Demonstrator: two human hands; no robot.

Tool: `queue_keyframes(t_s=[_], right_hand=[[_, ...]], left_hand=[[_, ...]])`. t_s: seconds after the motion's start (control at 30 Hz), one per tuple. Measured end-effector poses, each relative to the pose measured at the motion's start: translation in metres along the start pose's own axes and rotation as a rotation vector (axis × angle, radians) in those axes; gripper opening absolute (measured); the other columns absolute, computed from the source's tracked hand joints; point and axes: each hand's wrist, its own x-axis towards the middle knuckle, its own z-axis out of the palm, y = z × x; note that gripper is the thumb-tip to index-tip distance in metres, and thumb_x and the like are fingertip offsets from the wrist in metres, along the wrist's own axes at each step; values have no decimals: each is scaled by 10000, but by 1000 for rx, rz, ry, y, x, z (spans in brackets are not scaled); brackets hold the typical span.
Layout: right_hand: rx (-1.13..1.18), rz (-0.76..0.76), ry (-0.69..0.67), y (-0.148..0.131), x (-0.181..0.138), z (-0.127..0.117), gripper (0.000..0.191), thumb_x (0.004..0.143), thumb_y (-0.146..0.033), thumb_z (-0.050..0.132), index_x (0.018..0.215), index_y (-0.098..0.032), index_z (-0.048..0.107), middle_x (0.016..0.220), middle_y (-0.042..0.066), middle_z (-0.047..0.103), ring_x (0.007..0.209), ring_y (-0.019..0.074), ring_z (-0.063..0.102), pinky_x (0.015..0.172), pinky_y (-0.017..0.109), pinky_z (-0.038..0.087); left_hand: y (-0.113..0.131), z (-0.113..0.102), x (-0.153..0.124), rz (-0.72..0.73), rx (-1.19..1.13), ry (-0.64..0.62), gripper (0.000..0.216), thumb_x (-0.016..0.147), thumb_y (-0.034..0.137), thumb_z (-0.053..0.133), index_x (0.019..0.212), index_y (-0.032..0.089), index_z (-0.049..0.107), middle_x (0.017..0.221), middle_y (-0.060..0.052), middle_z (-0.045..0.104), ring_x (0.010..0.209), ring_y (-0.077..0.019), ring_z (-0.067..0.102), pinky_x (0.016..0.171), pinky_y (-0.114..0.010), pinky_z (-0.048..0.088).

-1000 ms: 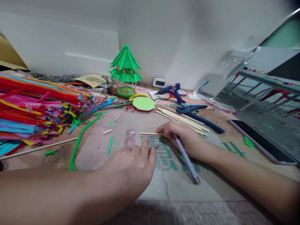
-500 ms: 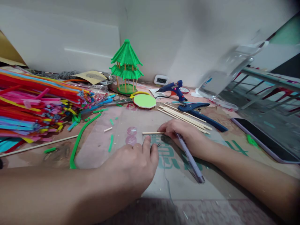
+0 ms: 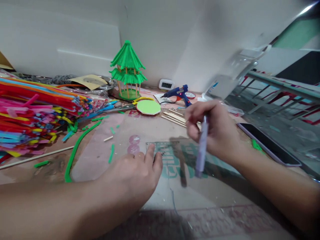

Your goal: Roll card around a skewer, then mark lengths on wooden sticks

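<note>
My left hand point(image 3: 135, 175) lies low on the table with its fingertips resting on the near corner of a clear plastic ruler point(image 3: 172, 150). My right hand point(image 3: 215, 131) is raised above the table, right of the ruler, closed around a lilac pen point(image 3: 201, 153) that points down; the hand and pen are blurred. The thin wooden stick that lay along the ruler's far edge no longer shows there. A bundle of wooden sticks point(image 3: 172, 116) lies just behind my right hand, partly hidden by it.
A big heap of coloured straws point(image 3: 32, 110) fills the left side. A green model pagoda point(image 3: 127, 70), a green disc point(image 3: 148, 107), a blue glue gun point(image 3: 177, 93) and a small clock point(image 3: 165, 84) stand behind. A phone point(image 3: 268, 143) lies right. A green strip point(image 3: 77, 146) curves left.
My right hand lifted off the table with the pen, up and to the right. The stick at the ruler's edge is gone from there. My left hand stayed on the ruler.
</note>
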Motion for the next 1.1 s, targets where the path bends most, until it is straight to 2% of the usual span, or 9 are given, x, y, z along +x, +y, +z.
queue_keyframes(t_s=[0.1, 0.27, 0.33, 0.5, 0.57, 0.67, 0.73, 0.87, 1.1], right_hand=[[286, 46, 214, -5, 10, 0, 269, 834, -227, 693, 942, -295, 456, 880, -30, 538, 636, 122, 553, 638, 302, 508], [542, 365, -11, 27, 7, 9, 267, 810, -317, 713, 922, -275, 475, 840, -27, 561, 692, 150, 637, 740, 354, 575], [521, 347, 29, 39, 7, 7, 243, 847, -367, 699, 919, -273, 486, 895, 0, 611, 816, 179, 672, 816, 372, 578], [335, 97, 388, 42, 8, -11, 169, 987, -419, 566, 915, -278, 506, 942, 38, 678, 936, 204, 687, 950, 400, 538], [165, 36, 229, 35, 4, -11, 166, 984, -388, 587, 898, -267, 512, 952, 55, 699, 929, 218, 686, 909, 410, 540], [-45, 4, -162, 28, -6, 3, 243, 928, -267, 661, 852, -253, 431, 1113, 86, 705, 1021, 235, 674, 876, 401, 535], [-70, -6, -284, 29, -10, 16, 279, 918, -211, 643, 836, -248, 379, 1165, 93, 689, 1033, 229, 668, 851, 387, 535], [-114, -18, -338, 42, -13, 27, 248, 945, -213, 590, 825, -243, 376, 988, 48, 681, 863, 182, 638, 759, 331, 516], [-119, 7, -349, 44, -15, 5, 255, 929, -193, 595, 818, -248, 372, 905, 40, 647, 799, 175, 608, 704, 313, 509]], left_hand=[[0, -1, -1, 15, -2, -17, 538, 819, 59, 548, 1348, 88, 640, 1292, -303, 658, 714, -305, 772, 453, -327, 568], [-1, -3, -1, 3, -44, -44, 548, 836, 42, 511, 1372, 88, 615, 1273, -297, 674, 732, -334, 773, 481, -376, 586], [-1, -3, 0, 10, -47, -51, 553, 838, 35, 505, 1381, 78, 603, 1291, -310, 658, 774, -340, 776, 496, -370, 588], [-1, -2, 0, 27, -36, -60, 555, 838, 41, 504, 1385, 66, 593, 1306, -326, 641, 851, -357, 776, 532, -386, 608], [-1, -2, 0, 19, -35, -51, 542, 849, 50, 501, 1381, 69, 597, 1295, -317, 652, 842, -351, 777, 516, -375, 606], [1, -3, 0, 13, -21, -33, 525, 857, 60, 512, 1372, 73, 610, 1272, -308, 668, 808, -336, 779, 490, -352, 602], [3, -4, 1, 5, -11, -54, 542, 848, 66, 530, 1384, 73, 604, 1294, -318, 649, 762, -325, 777, 457, -335, 589], [6, -6, 2, -21, 5, -118, 566, 847, 82, 536, 1411, 70, 583, 1331, -327, 614, 656, -292, 760, 398, -314, 555], [3, -7, 1, -29, 12, -51, 546, 843, 68, 523, 1382, 79, 615, 1321, -295, 637, 672, -277, 761, 413, -299, 549]])
